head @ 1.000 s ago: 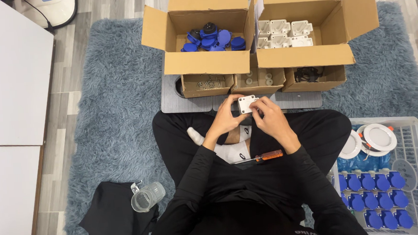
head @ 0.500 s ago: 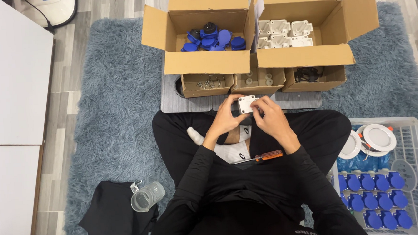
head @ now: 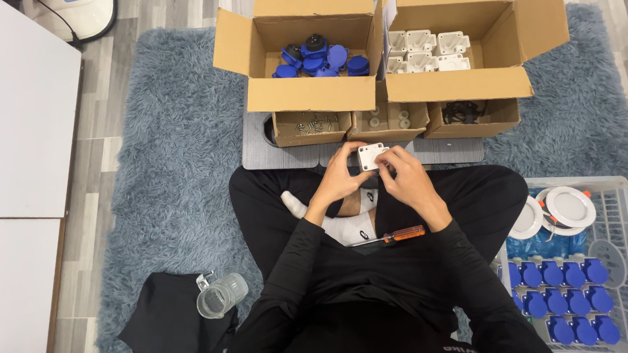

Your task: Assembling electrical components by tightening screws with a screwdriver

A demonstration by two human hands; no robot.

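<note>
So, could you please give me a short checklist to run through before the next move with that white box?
1. White box held by both hands: left hand and right hand both grip it: ok.
2. Screwdriver within reach: lies on the lap, untouched: ok.
3. Screws at hand: small box of screws open just ahead: ok.
4. Blue parts available: carton holds several: ok.
5. Box's inside fitted: cannot tell, too small.

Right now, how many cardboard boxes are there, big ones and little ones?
Big open boxes: 2, one with blue parts, one with white parts
Small boxes in front: 3
Total: 5
</note>
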